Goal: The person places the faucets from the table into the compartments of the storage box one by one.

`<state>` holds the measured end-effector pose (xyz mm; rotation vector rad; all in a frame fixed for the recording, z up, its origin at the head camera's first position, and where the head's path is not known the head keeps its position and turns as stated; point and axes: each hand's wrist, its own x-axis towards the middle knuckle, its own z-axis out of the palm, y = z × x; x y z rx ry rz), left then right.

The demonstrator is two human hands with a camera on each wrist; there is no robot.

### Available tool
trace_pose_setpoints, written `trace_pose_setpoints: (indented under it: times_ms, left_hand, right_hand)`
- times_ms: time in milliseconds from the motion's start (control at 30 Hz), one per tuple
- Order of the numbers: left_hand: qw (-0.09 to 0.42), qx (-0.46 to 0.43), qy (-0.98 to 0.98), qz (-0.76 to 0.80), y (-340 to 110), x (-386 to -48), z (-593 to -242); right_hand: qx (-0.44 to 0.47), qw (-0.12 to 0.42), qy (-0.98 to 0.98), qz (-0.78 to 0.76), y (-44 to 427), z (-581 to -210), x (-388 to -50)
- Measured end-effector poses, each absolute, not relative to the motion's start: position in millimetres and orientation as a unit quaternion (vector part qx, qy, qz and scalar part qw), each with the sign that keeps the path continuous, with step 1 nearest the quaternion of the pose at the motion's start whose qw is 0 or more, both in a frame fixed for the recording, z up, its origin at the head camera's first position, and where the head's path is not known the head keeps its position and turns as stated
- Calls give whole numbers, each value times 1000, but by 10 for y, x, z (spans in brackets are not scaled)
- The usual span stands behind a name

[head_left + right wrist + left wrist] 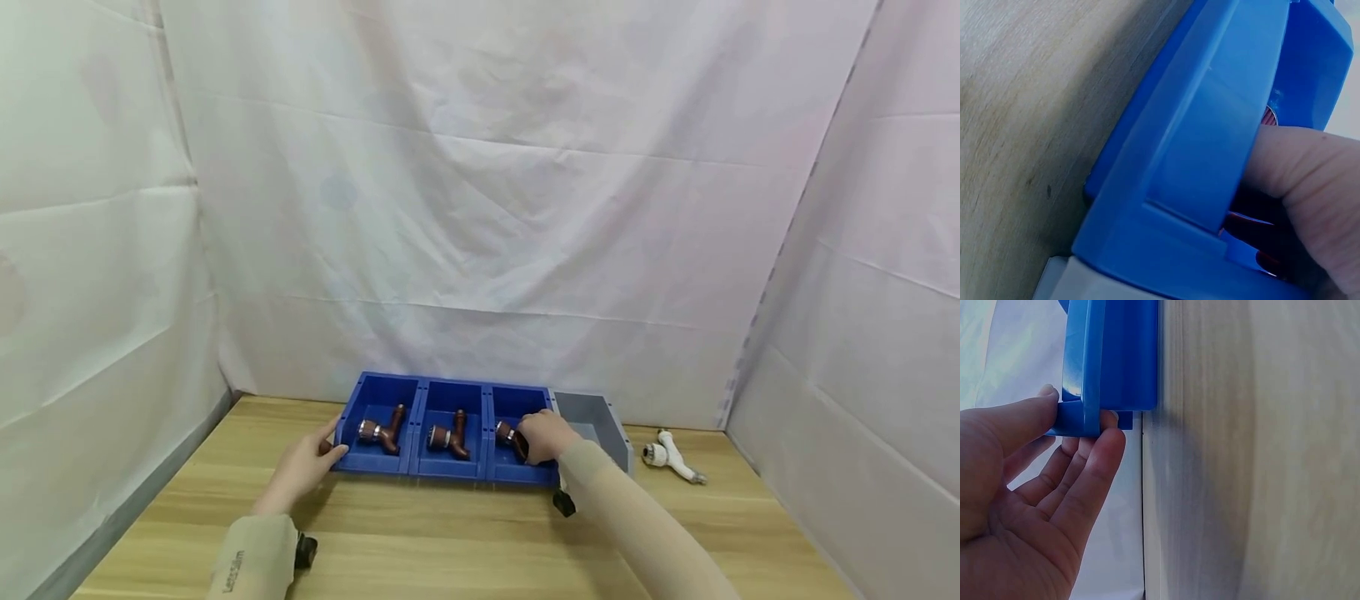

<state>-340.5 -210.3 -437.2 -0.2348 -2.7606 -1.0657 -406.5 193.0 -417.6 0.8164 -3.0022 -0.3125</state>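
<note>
My left hand pinches the front left corner of the leftmost blue bin, thumb on one side of the rim and fingers on the other. In the third blue bin, my right hand holds a brown tap; the fingers cover much of its body. The right wrist view shows only a bit of the ribbed knob beyond the bin wall. One brown tap lies in the leftmost bin, and another brown tap in the second, each with a silver-ringed knob pointing left.
A grey bin joins the row at its right end, partly behind my right forearm. Farther right, a white tap lies on the wooden table. White sheets hang behind and at both sides.
</note>
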Motion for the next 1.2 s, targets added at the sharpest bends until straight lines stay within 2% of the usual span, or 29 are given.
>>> trace_pose_setpoints:
  times_ms: [267,767,867,1067,1200]
  left_hand:
    - [98,-81,-925,-358,-2087,-3381,-4383]
    - [88,-68,-920,-375,-2085,-3374,-4401]
    - [78,-63,-918,-383,-2102,-3353,-4425]
    - [97,-73,-920,-373,-2108,-3378,-4407]
    - [87,-76,-923,-367,-2091,-3404,-4369]
  right_hand:
    - [261,8,-960,-101,1938,-4194,-4041]
    - [272,18,-956,-109,1931,-4180,-4036]
    - [282,12,-953,-106,1928,-4194,-4033]
    - [276,5,-956,-95,1922,-4151,-4040]
    - [270,-10,-958,-91,1942,-4124,-4059]
